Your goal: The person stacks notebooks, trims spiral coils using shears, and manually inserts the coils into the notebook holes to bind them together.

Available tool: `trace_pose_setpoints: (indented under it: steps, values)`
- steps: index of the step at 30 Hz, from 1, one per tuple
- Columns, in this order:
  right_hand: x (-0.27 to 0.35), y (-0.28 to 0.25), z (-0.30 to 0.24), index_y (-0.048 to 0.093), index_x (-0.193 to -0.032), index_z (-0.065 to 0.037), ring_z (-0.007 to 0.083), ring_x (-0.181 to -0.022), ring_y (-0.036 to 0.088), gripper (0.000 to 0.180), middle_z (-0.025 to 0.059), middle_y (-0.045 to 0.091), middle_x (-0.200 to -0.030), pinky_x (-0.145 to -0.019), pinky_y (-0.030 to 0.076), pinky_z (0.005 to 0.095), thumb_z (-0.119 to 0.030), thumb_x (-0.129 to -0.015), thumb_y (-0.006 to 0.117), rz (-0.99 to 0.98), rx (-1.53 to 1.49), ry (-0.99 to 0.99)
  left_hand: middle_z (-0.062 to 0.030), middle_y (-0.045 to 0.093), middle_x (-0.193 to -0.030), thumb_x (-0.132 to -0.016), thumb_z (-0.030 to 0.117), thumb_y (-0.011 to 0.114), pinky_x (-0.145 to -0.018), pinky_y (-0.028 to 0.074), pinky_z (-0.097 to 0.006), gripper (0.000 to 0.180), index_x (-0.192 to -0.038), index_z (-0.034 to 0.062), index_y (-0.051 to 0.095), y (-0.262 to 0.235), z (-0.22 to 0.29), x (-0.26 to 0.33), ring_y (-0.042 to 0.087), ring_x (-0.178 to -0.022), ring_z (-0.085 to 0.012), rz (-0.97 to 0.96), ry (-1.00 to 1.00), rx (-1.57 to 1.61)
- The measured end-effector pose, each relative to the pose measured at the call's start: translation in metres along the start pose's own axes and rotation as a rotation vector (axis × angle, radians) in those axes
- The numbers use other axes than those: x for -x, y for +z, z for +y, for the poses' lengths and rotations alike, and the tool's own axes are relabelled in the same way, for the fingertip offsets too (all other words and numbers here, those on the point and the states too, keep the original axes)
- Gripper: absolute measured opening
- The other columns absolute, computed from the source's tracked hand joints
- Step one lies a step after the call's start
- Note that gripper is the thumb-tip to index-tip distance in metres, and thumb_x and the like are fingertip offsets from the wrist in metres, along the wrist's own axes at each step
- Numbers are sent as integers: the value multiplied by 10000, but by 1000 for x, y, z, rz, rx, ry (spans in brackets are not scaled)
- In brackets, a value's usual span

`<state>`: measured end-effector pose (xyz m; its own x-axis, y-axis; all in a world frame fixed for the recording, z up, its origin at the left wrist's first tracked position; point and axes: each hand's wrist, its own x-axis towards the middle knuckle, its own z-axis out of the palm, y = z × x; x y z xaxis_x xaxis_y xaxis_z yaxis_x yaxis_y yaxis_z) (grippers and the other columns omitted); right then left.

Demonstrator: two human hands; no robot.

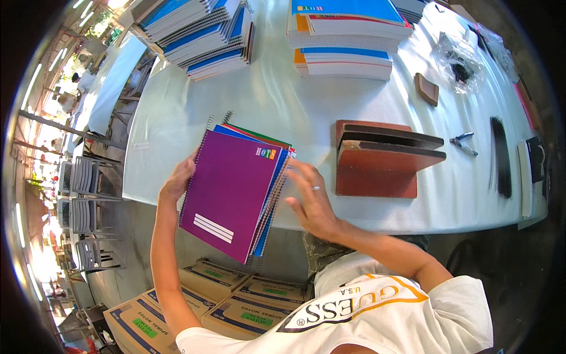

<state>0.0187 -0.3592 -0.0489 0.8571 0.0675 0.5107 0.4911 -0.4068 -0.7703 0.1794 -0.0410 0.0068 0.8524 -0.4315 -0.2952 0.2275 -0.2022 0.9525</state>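
Note:
A bundle of spiral notebooks, with a purple notebook (233, 183) on top, tilts over the table's near edge. Blue, green and red covers peek out behind the purple one, and wire coils stick out at the top and along both sides. My left hand (178, 178) grips the bundle by its left edge, its fingers partly hidden behind it. At the upper right corner of the bundle is my right hand (315, 200), fingers stretched and thumb apart; whether its fingertips touch the edge I cannot tell.
On the pale table (283, 112) stand a reddish wooden stand (377, 168), pliers (464, 143), black wire coils (500, 156), a wooden block (426, 89) and a plastic bag (460, 65). Notebook stacks (348, 62) rise at the back. Cardboard boxes (253, 310) sit below, grey chairs (87, 177) left.

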Motion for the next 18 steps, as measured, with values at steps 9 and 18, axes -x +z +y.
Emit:
trace_pose_setpoints:
  steps: [9,18]
  values:
    - [-106,40,48,527,-1265,-50,306,-1281,428,489,129,475,-1365,-1121,273,499,-376,-913,622,-66,254,-411,-104,646,-1142,-1022,404,480,-788,571,-283,526,-1315,-32,513,-1,-14,-10,667,-923,-147,164,-112,147]
    - [-61,16,3,475,-1235,80,271,-1098,576,619,179,577,-1171,-982,444,400,-402,-908,685,-15,-498,851,-107,621,-1182,-996,290,568,-844,542,-292,493,-1367,-21,473,10,-21,24,624,-1015,-147,127,-36,253]
